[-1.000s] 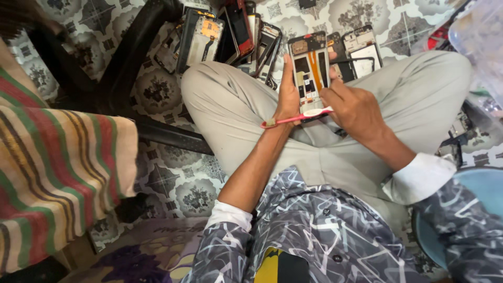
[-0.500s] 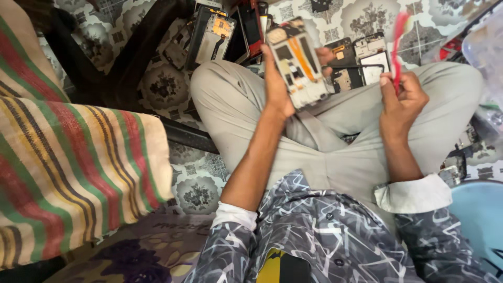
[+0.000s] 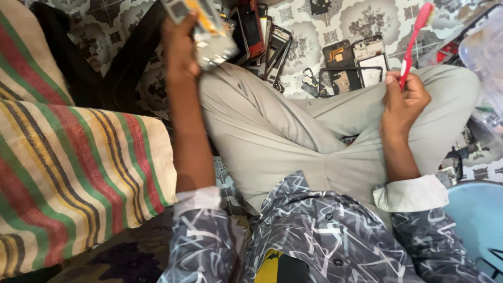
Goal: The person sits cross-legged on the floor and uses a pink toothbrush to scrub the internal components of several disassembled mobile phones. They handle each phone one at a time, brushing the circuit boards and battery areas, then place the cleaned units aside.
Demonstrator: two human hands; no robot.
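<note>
The left hand (image 3: 181, 39) was closed around an opened phone (image 3: 201, 23), lifted up and off to the left, above the left knee. The right hand (image 3: 403, 102) gripped a red toothbrush (image 3: 414, 44) upright, well apart from the phone. By that gap, no brushing was under way; whether the phone's insides were clean could not be told. More phone parts (image 3: 348, 71) lay unhandled on the patterned floor (image 3: 314, 21) beyond the crossed legs. A striped cloth (image 3: 68, 173) lay to the left, a pale blue tub (image 3: 474, 220) at lower right.
</note>
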